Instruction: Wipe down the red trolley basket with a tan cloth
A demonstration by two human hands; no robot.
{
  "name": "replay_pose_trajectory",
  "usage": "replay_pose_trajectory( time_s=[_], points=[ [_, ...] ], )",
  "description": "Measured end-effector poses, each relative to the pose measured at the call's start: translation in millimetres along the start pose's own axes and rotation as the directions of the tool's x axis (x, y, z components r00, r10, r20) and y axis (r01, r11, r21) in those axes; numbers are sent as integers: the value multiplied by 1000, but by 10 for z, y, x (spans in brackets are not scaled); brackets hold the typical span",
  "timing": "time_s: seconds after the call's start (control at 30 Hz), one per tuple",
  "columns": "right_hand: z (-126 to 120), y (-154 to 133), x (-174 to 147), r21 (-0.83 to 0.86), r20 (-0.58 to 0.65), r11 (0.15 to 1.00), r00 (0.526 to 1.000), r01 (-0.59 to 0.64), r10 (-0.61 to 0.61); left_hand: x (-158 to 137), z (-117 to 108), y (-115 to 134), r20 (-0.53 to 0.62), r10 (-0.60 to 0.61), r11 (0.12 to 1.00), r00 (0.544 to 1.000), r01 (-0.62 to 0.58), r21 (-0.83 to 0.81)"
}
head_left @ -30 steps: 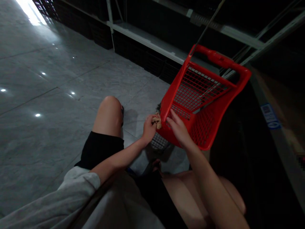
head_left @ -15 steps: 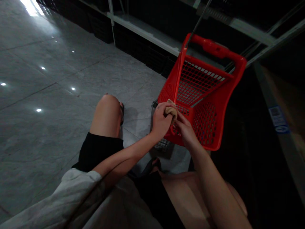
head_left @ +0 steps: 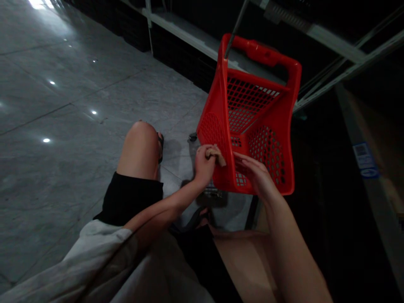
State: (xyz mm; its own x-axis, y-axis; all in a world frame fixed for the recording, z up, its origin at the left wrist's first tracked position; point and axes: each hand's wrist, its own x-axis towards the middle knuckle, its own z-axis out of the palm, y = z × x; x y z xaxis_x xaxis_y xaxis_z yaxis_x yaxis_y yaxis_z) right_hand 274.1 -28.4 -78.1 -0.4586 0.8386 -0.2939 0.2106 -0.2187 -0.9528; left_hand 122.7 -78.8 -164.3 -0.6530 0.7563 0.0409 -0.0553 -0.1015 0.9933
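Note:
My left hand is closed around a crumpled beige cloth, just outside the near left side of a red plastic shopping basket. A loose end of the cloth hangs toward the basket's wall; whether it touches cannot be made out. My right hand reaches over the basket's near end, its fingers stretched toward the inside of the left rim. The fingertips appear to rest against that rim, and nothing shows in this hand. The basket stands tilted, its long handle rising toward the shelves.
White metal shelving runs behind the basket, with dark crates beneath it. My bent knee is to the left on the grey tiled floor. A post with a blue label stands at right.
The basket has shifted left and turned slightly. My hands have moved apart: the left, with the cloth, went left to the basket's outer side, while the right let go of the cloth.

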Motion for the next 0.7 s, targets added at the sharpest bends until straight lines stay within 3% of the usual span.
replay_pose_trajectory(
  time_s=[0.1, 0.2, 0.27, 0.37, 0.5, 0.6, 0.7],
  points=[
    [-11, 39, 44, -101, -90, 994, 994, 45, -54, 130, 147, 634, -68, 353, 926, 933, -359, -118],
    [100, 55, 56, -159, -161, 976, 971, 152, -177, 150, 212, 762, -52, 467, 880, 883, -470, -74],
    [210, 56, 50, -206, -153, 956, 958, 208, -241, 109, 176, 509, -20, 395, 919, 919, -395, 9],
    [328, 57, 38, -267, -63, 935, 964, 234, -259, -6, 17, -95, 22, 124, 988, 992, -126, 86],
    [321, 49, -7, -370, 58, 895, 968, 247, -244, -145, -197, -696, 6, -50, 994, 999, 49, 101],
    [265, 29, -56, -413, 96, 875, 967, 254, -236, -103, -226, -752, -35, -148, 985, 988, 151, 86],
    [233, 17, -81, -389, 91, 893, 974, 228, -209, 74, -176, -390, -76, -161, 986, 984, 163, 31]
  ],
)
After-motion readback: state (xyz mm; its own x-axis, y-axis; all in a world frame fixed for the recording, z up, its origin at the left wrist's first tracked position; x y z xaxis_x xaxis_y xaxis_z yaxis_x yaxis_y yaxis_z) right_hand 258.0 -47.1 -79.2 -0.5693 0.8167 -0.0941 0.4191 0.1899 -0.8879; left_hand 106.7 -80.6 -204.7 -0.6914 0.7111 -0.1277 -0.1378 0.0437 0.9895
